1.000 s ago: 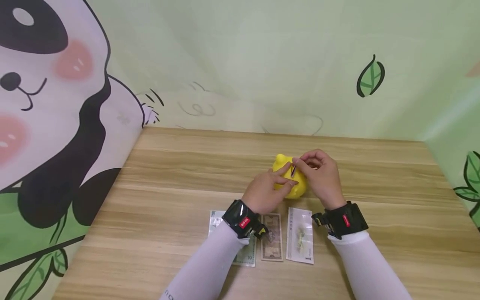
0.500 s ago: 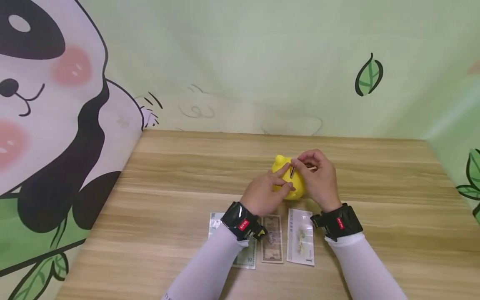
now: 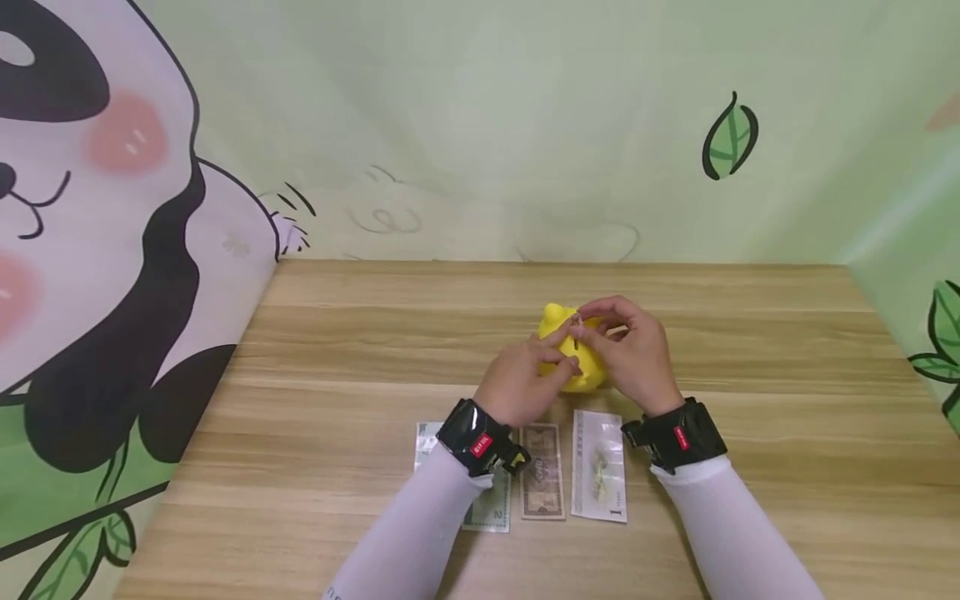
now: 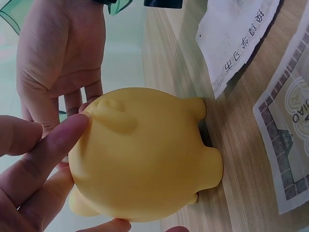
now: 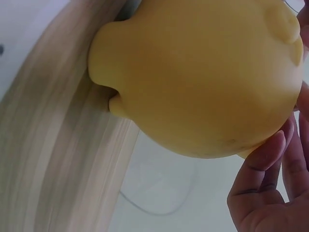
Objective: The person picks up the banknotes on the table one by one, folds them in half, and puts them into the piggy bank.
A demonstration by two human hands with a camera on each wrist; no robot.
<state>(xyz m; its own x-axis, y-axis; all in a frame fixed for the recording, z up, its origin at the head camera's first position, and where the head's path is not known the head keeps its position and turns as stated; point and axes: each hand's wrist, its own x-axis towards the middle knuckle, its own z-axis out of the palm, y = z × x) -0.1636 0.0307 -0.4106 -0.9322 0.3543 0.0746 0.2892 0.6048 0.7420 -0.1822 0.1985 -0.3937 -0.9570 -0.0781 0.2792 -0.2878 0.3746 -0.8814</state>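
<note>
Toward four o'clock from the centre of the head view, a yellow piggy bank (image 3: 588,367) is standing on a wooden table (image 3: 360,333). At its eight o'clock, the left hand (image 3: 521,379) is holding it, fingers spreading over its top and side. At its three o'clock, the right hand (image 3: 636,350) is pinching a small slip (image 3: 576,320), too tiny to identify, at the slot (image 3: 576,342). Below, a white note (image 3: 598,479) is lying toward half past five, a brown note (image 3: 542,479) toward half past six, and a green note (image 3: 491,510) toward seven, partly hiding under the left forearm.

From the left wrist, the bank is filling the middle; left fingers are touching it from eight o'clock, and the right hand is reaching down from eleven. The white note is showing at one, the brown at three.

From the right wrist, the bank is looming toward one o'clock, and the right hand is showing at four, its fingers bending beside the bank; their pinch is not showing clearly.
</note>
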